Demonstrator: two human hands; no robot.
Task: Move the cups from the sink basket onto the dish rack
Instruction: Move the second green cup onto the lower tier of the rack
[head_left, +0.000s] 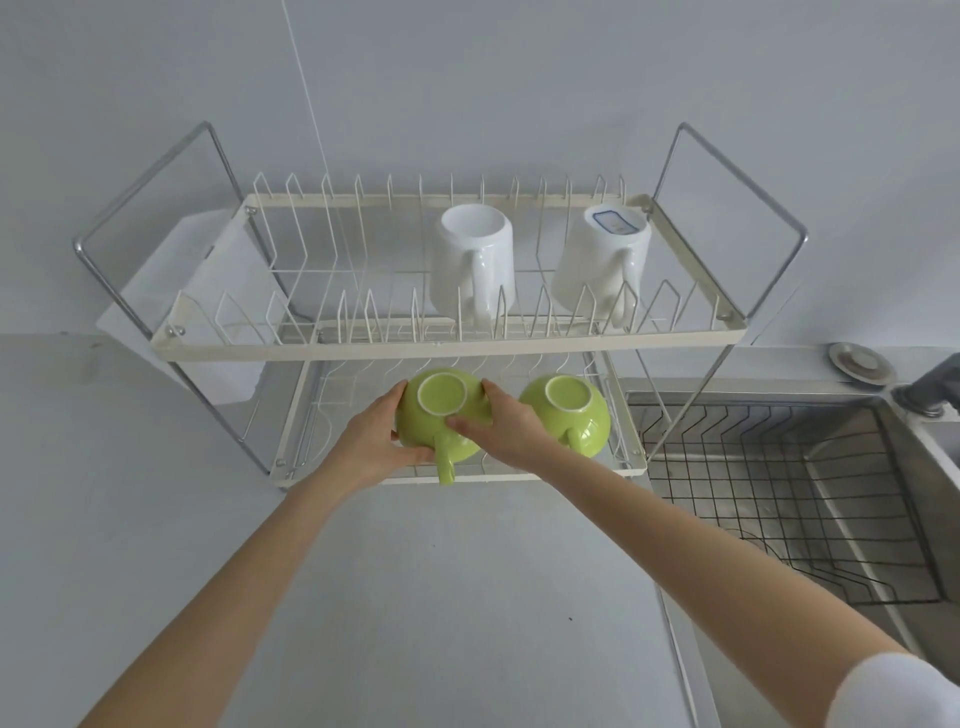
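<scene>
A two-tier wire dish rack (447, 347) stands on the counter. On its lower tier a green cup (441, 402) is upside down, its handle pointing toward me. My left hand (376, 436) holds its left side and my right hand (501, 426) holds its right side. A second green cup (569, 415) rests upside down just to the right, on the same tier. Two white mugs sit on the upper tier: one (472, 265) lying with its mouth up and back, one (602, 260) bottom up. The black wire sink basket (769, 483) in the sink holds no cups.
A white cutting board (208, 291) leans behind the rack's left end. The steel sink (893, 467) lies to the right, with a faucet base (930, 389) and a round drain stopper (860, 364) on its rim. Grey counter (415, 597) spreads in front of the rack.
</scene>
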